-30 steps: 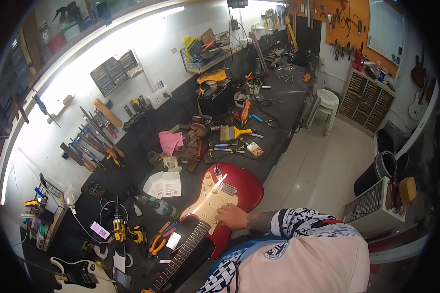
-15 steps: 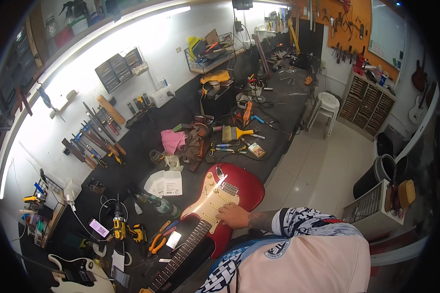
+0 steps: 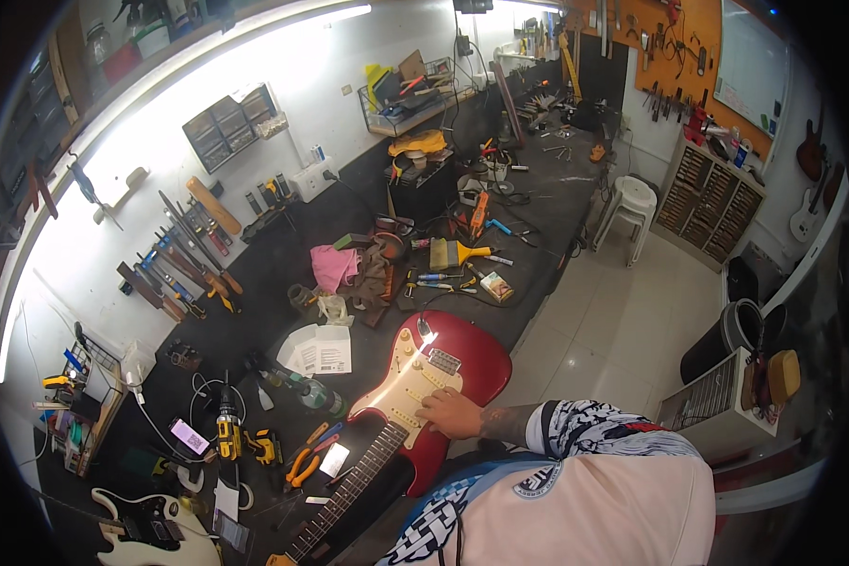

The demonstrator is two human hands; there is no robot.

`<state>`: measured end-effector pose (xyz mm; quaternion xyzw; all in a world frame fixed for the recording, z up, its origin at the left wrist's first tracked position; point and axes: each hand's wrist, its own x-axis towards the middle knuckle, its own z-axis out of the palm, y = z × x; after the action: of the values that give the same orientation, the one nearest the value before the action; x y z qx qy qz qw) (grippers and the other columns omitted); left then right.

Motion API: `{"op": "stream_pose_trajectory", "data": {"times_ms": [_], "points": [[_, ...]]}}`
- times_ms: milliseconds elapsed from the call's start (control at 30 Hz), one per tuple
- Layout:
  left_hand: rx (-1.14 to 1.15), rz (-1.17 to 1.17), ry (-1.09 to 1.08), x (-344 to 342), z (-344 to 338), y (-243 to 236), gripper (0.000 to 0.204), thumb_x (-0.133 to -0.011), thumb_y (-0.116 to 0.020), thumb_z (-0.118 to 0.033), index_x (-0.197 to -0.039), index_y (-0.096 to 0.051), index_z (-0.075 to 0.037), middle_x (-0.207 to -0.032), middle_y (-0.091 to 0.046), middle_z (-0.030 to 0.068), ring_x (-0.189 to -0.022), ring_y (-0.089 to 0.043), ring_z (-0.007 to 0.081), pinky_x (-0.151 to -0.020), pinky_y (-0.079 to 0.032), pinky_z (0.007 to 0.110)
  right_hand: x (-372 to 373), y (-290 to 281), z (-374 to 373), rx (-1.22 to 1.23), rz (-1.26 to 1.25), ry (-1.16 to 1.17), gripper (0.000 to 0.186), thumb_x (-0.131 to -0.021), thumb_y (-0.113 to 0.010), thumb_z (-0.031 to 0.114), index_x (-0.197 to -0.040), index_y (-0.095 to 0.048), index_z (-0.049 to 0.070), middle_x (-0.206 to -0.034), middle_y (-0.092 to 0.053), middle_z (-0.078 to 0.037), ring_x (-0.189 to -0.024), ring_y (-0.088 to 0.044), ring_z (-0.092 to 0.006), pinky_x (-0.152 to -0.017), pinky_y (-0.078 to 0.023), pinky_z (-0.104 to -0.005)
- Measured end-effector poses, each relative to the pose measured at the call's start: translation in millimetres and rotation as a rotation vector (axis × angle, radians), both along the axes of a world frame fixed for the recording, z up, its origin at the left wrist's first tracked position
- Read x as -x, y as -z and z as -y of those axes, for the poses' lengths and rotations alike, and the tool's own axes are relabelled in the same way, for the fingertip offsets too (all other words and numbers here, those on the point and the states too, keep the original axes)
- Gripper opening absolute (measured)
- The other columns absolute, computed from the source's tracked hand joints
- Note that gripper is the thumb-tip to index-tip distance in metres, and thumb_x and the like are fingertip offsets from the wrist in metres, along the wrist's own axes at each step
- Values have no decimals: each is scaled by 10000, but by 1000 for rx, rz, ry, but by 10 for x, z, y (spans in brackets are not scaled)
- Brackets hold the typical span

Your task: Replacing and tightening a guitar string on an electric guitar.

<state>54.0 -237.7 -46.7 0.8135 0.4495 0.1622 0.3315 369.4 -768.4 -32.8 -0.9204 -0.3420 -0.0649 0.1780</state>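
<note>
A red electric guitar (image 3: 486, 363) with a cream pickguard lies slanted across my front, its body partly over the bench edge. Its fretboard (image 3: 354, 489) runs down to the lower left, where the headstock is cut off by the picture's edge. My right hand (image 3: 451, 413) rests over the strings by the pickups, between bridge and neck. Its fingers are loosely bent and apart, and no tool shows in them. My left hand is out of view; only the patterned left sleeve shows at the lower edge. A cable plugs into the guitar's top near the knobs.
Left of the guitar lie orange-handled pliers (image 3: 302, 467), a yellow drill (image 3: 228, 429), a lit phone (image 3: 190, 437), a bottle (image 3: 319, 396) and papers (image 3: 319, 350). A white guitar (image 3: 156, 533) sits at the lower left. Beyond are a wide brush (image 3: 451, 254), cloths and tools.
My right hand shifts very slightly over the strings, and the view tilts a little. The guitar stays in place.
</note>
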Motion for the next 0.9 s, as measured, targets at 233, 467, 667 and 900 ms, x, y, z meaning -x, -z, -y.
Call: {"op": "stream_pose_trajectory", "data": {"times_ms": [233,467,667,900], "points": [[-169,-159,-26,39,-184,54,413,-1007,-654,-230,-1281,-679,78,-1185,-717,226,-979,-644,340,-871,-529,491,-3,-14,19,27,23,20,485,-870,-790,298,-1312,-661,147,-1240,-617,-77,-1214,-558,-288,-1047,-426,-466],[-266,-221,-87,84,-390,171,416,-1005,-653,-258,-1257,-693,71,-1173,-724,228,-978,-655,342,-875,-533,489,-33,-19,23,38,11,-1,472,-846,-812,330,-1255,-667,143,-1227,-607,-72,-1208,-547,-287,-1053,-421,-476],[-244,-182,-131,191,-564,509,419,-999,-652,-281,-1233,-704,61,-1157,-730,227,-975,-664,340,-879,-537,485,-5,-74,-18,45,25,-1,435,-864,-798,297,-1249,-664,148,-1221,-616,-63,-1205,-566,-279,-1030,-426,-469],[-256,-160,-154,119,-634,559,424,-991,-650,-309,-1206,-718,51,-1138,-736,226,-972,-675,339,-884,-541,480,6,-48,17,18,-8,29,481,-855,-798,309,-1288,-663,146,-1230,-611,-82,-1201,-560,-288,-1059,-423,-484]]}}
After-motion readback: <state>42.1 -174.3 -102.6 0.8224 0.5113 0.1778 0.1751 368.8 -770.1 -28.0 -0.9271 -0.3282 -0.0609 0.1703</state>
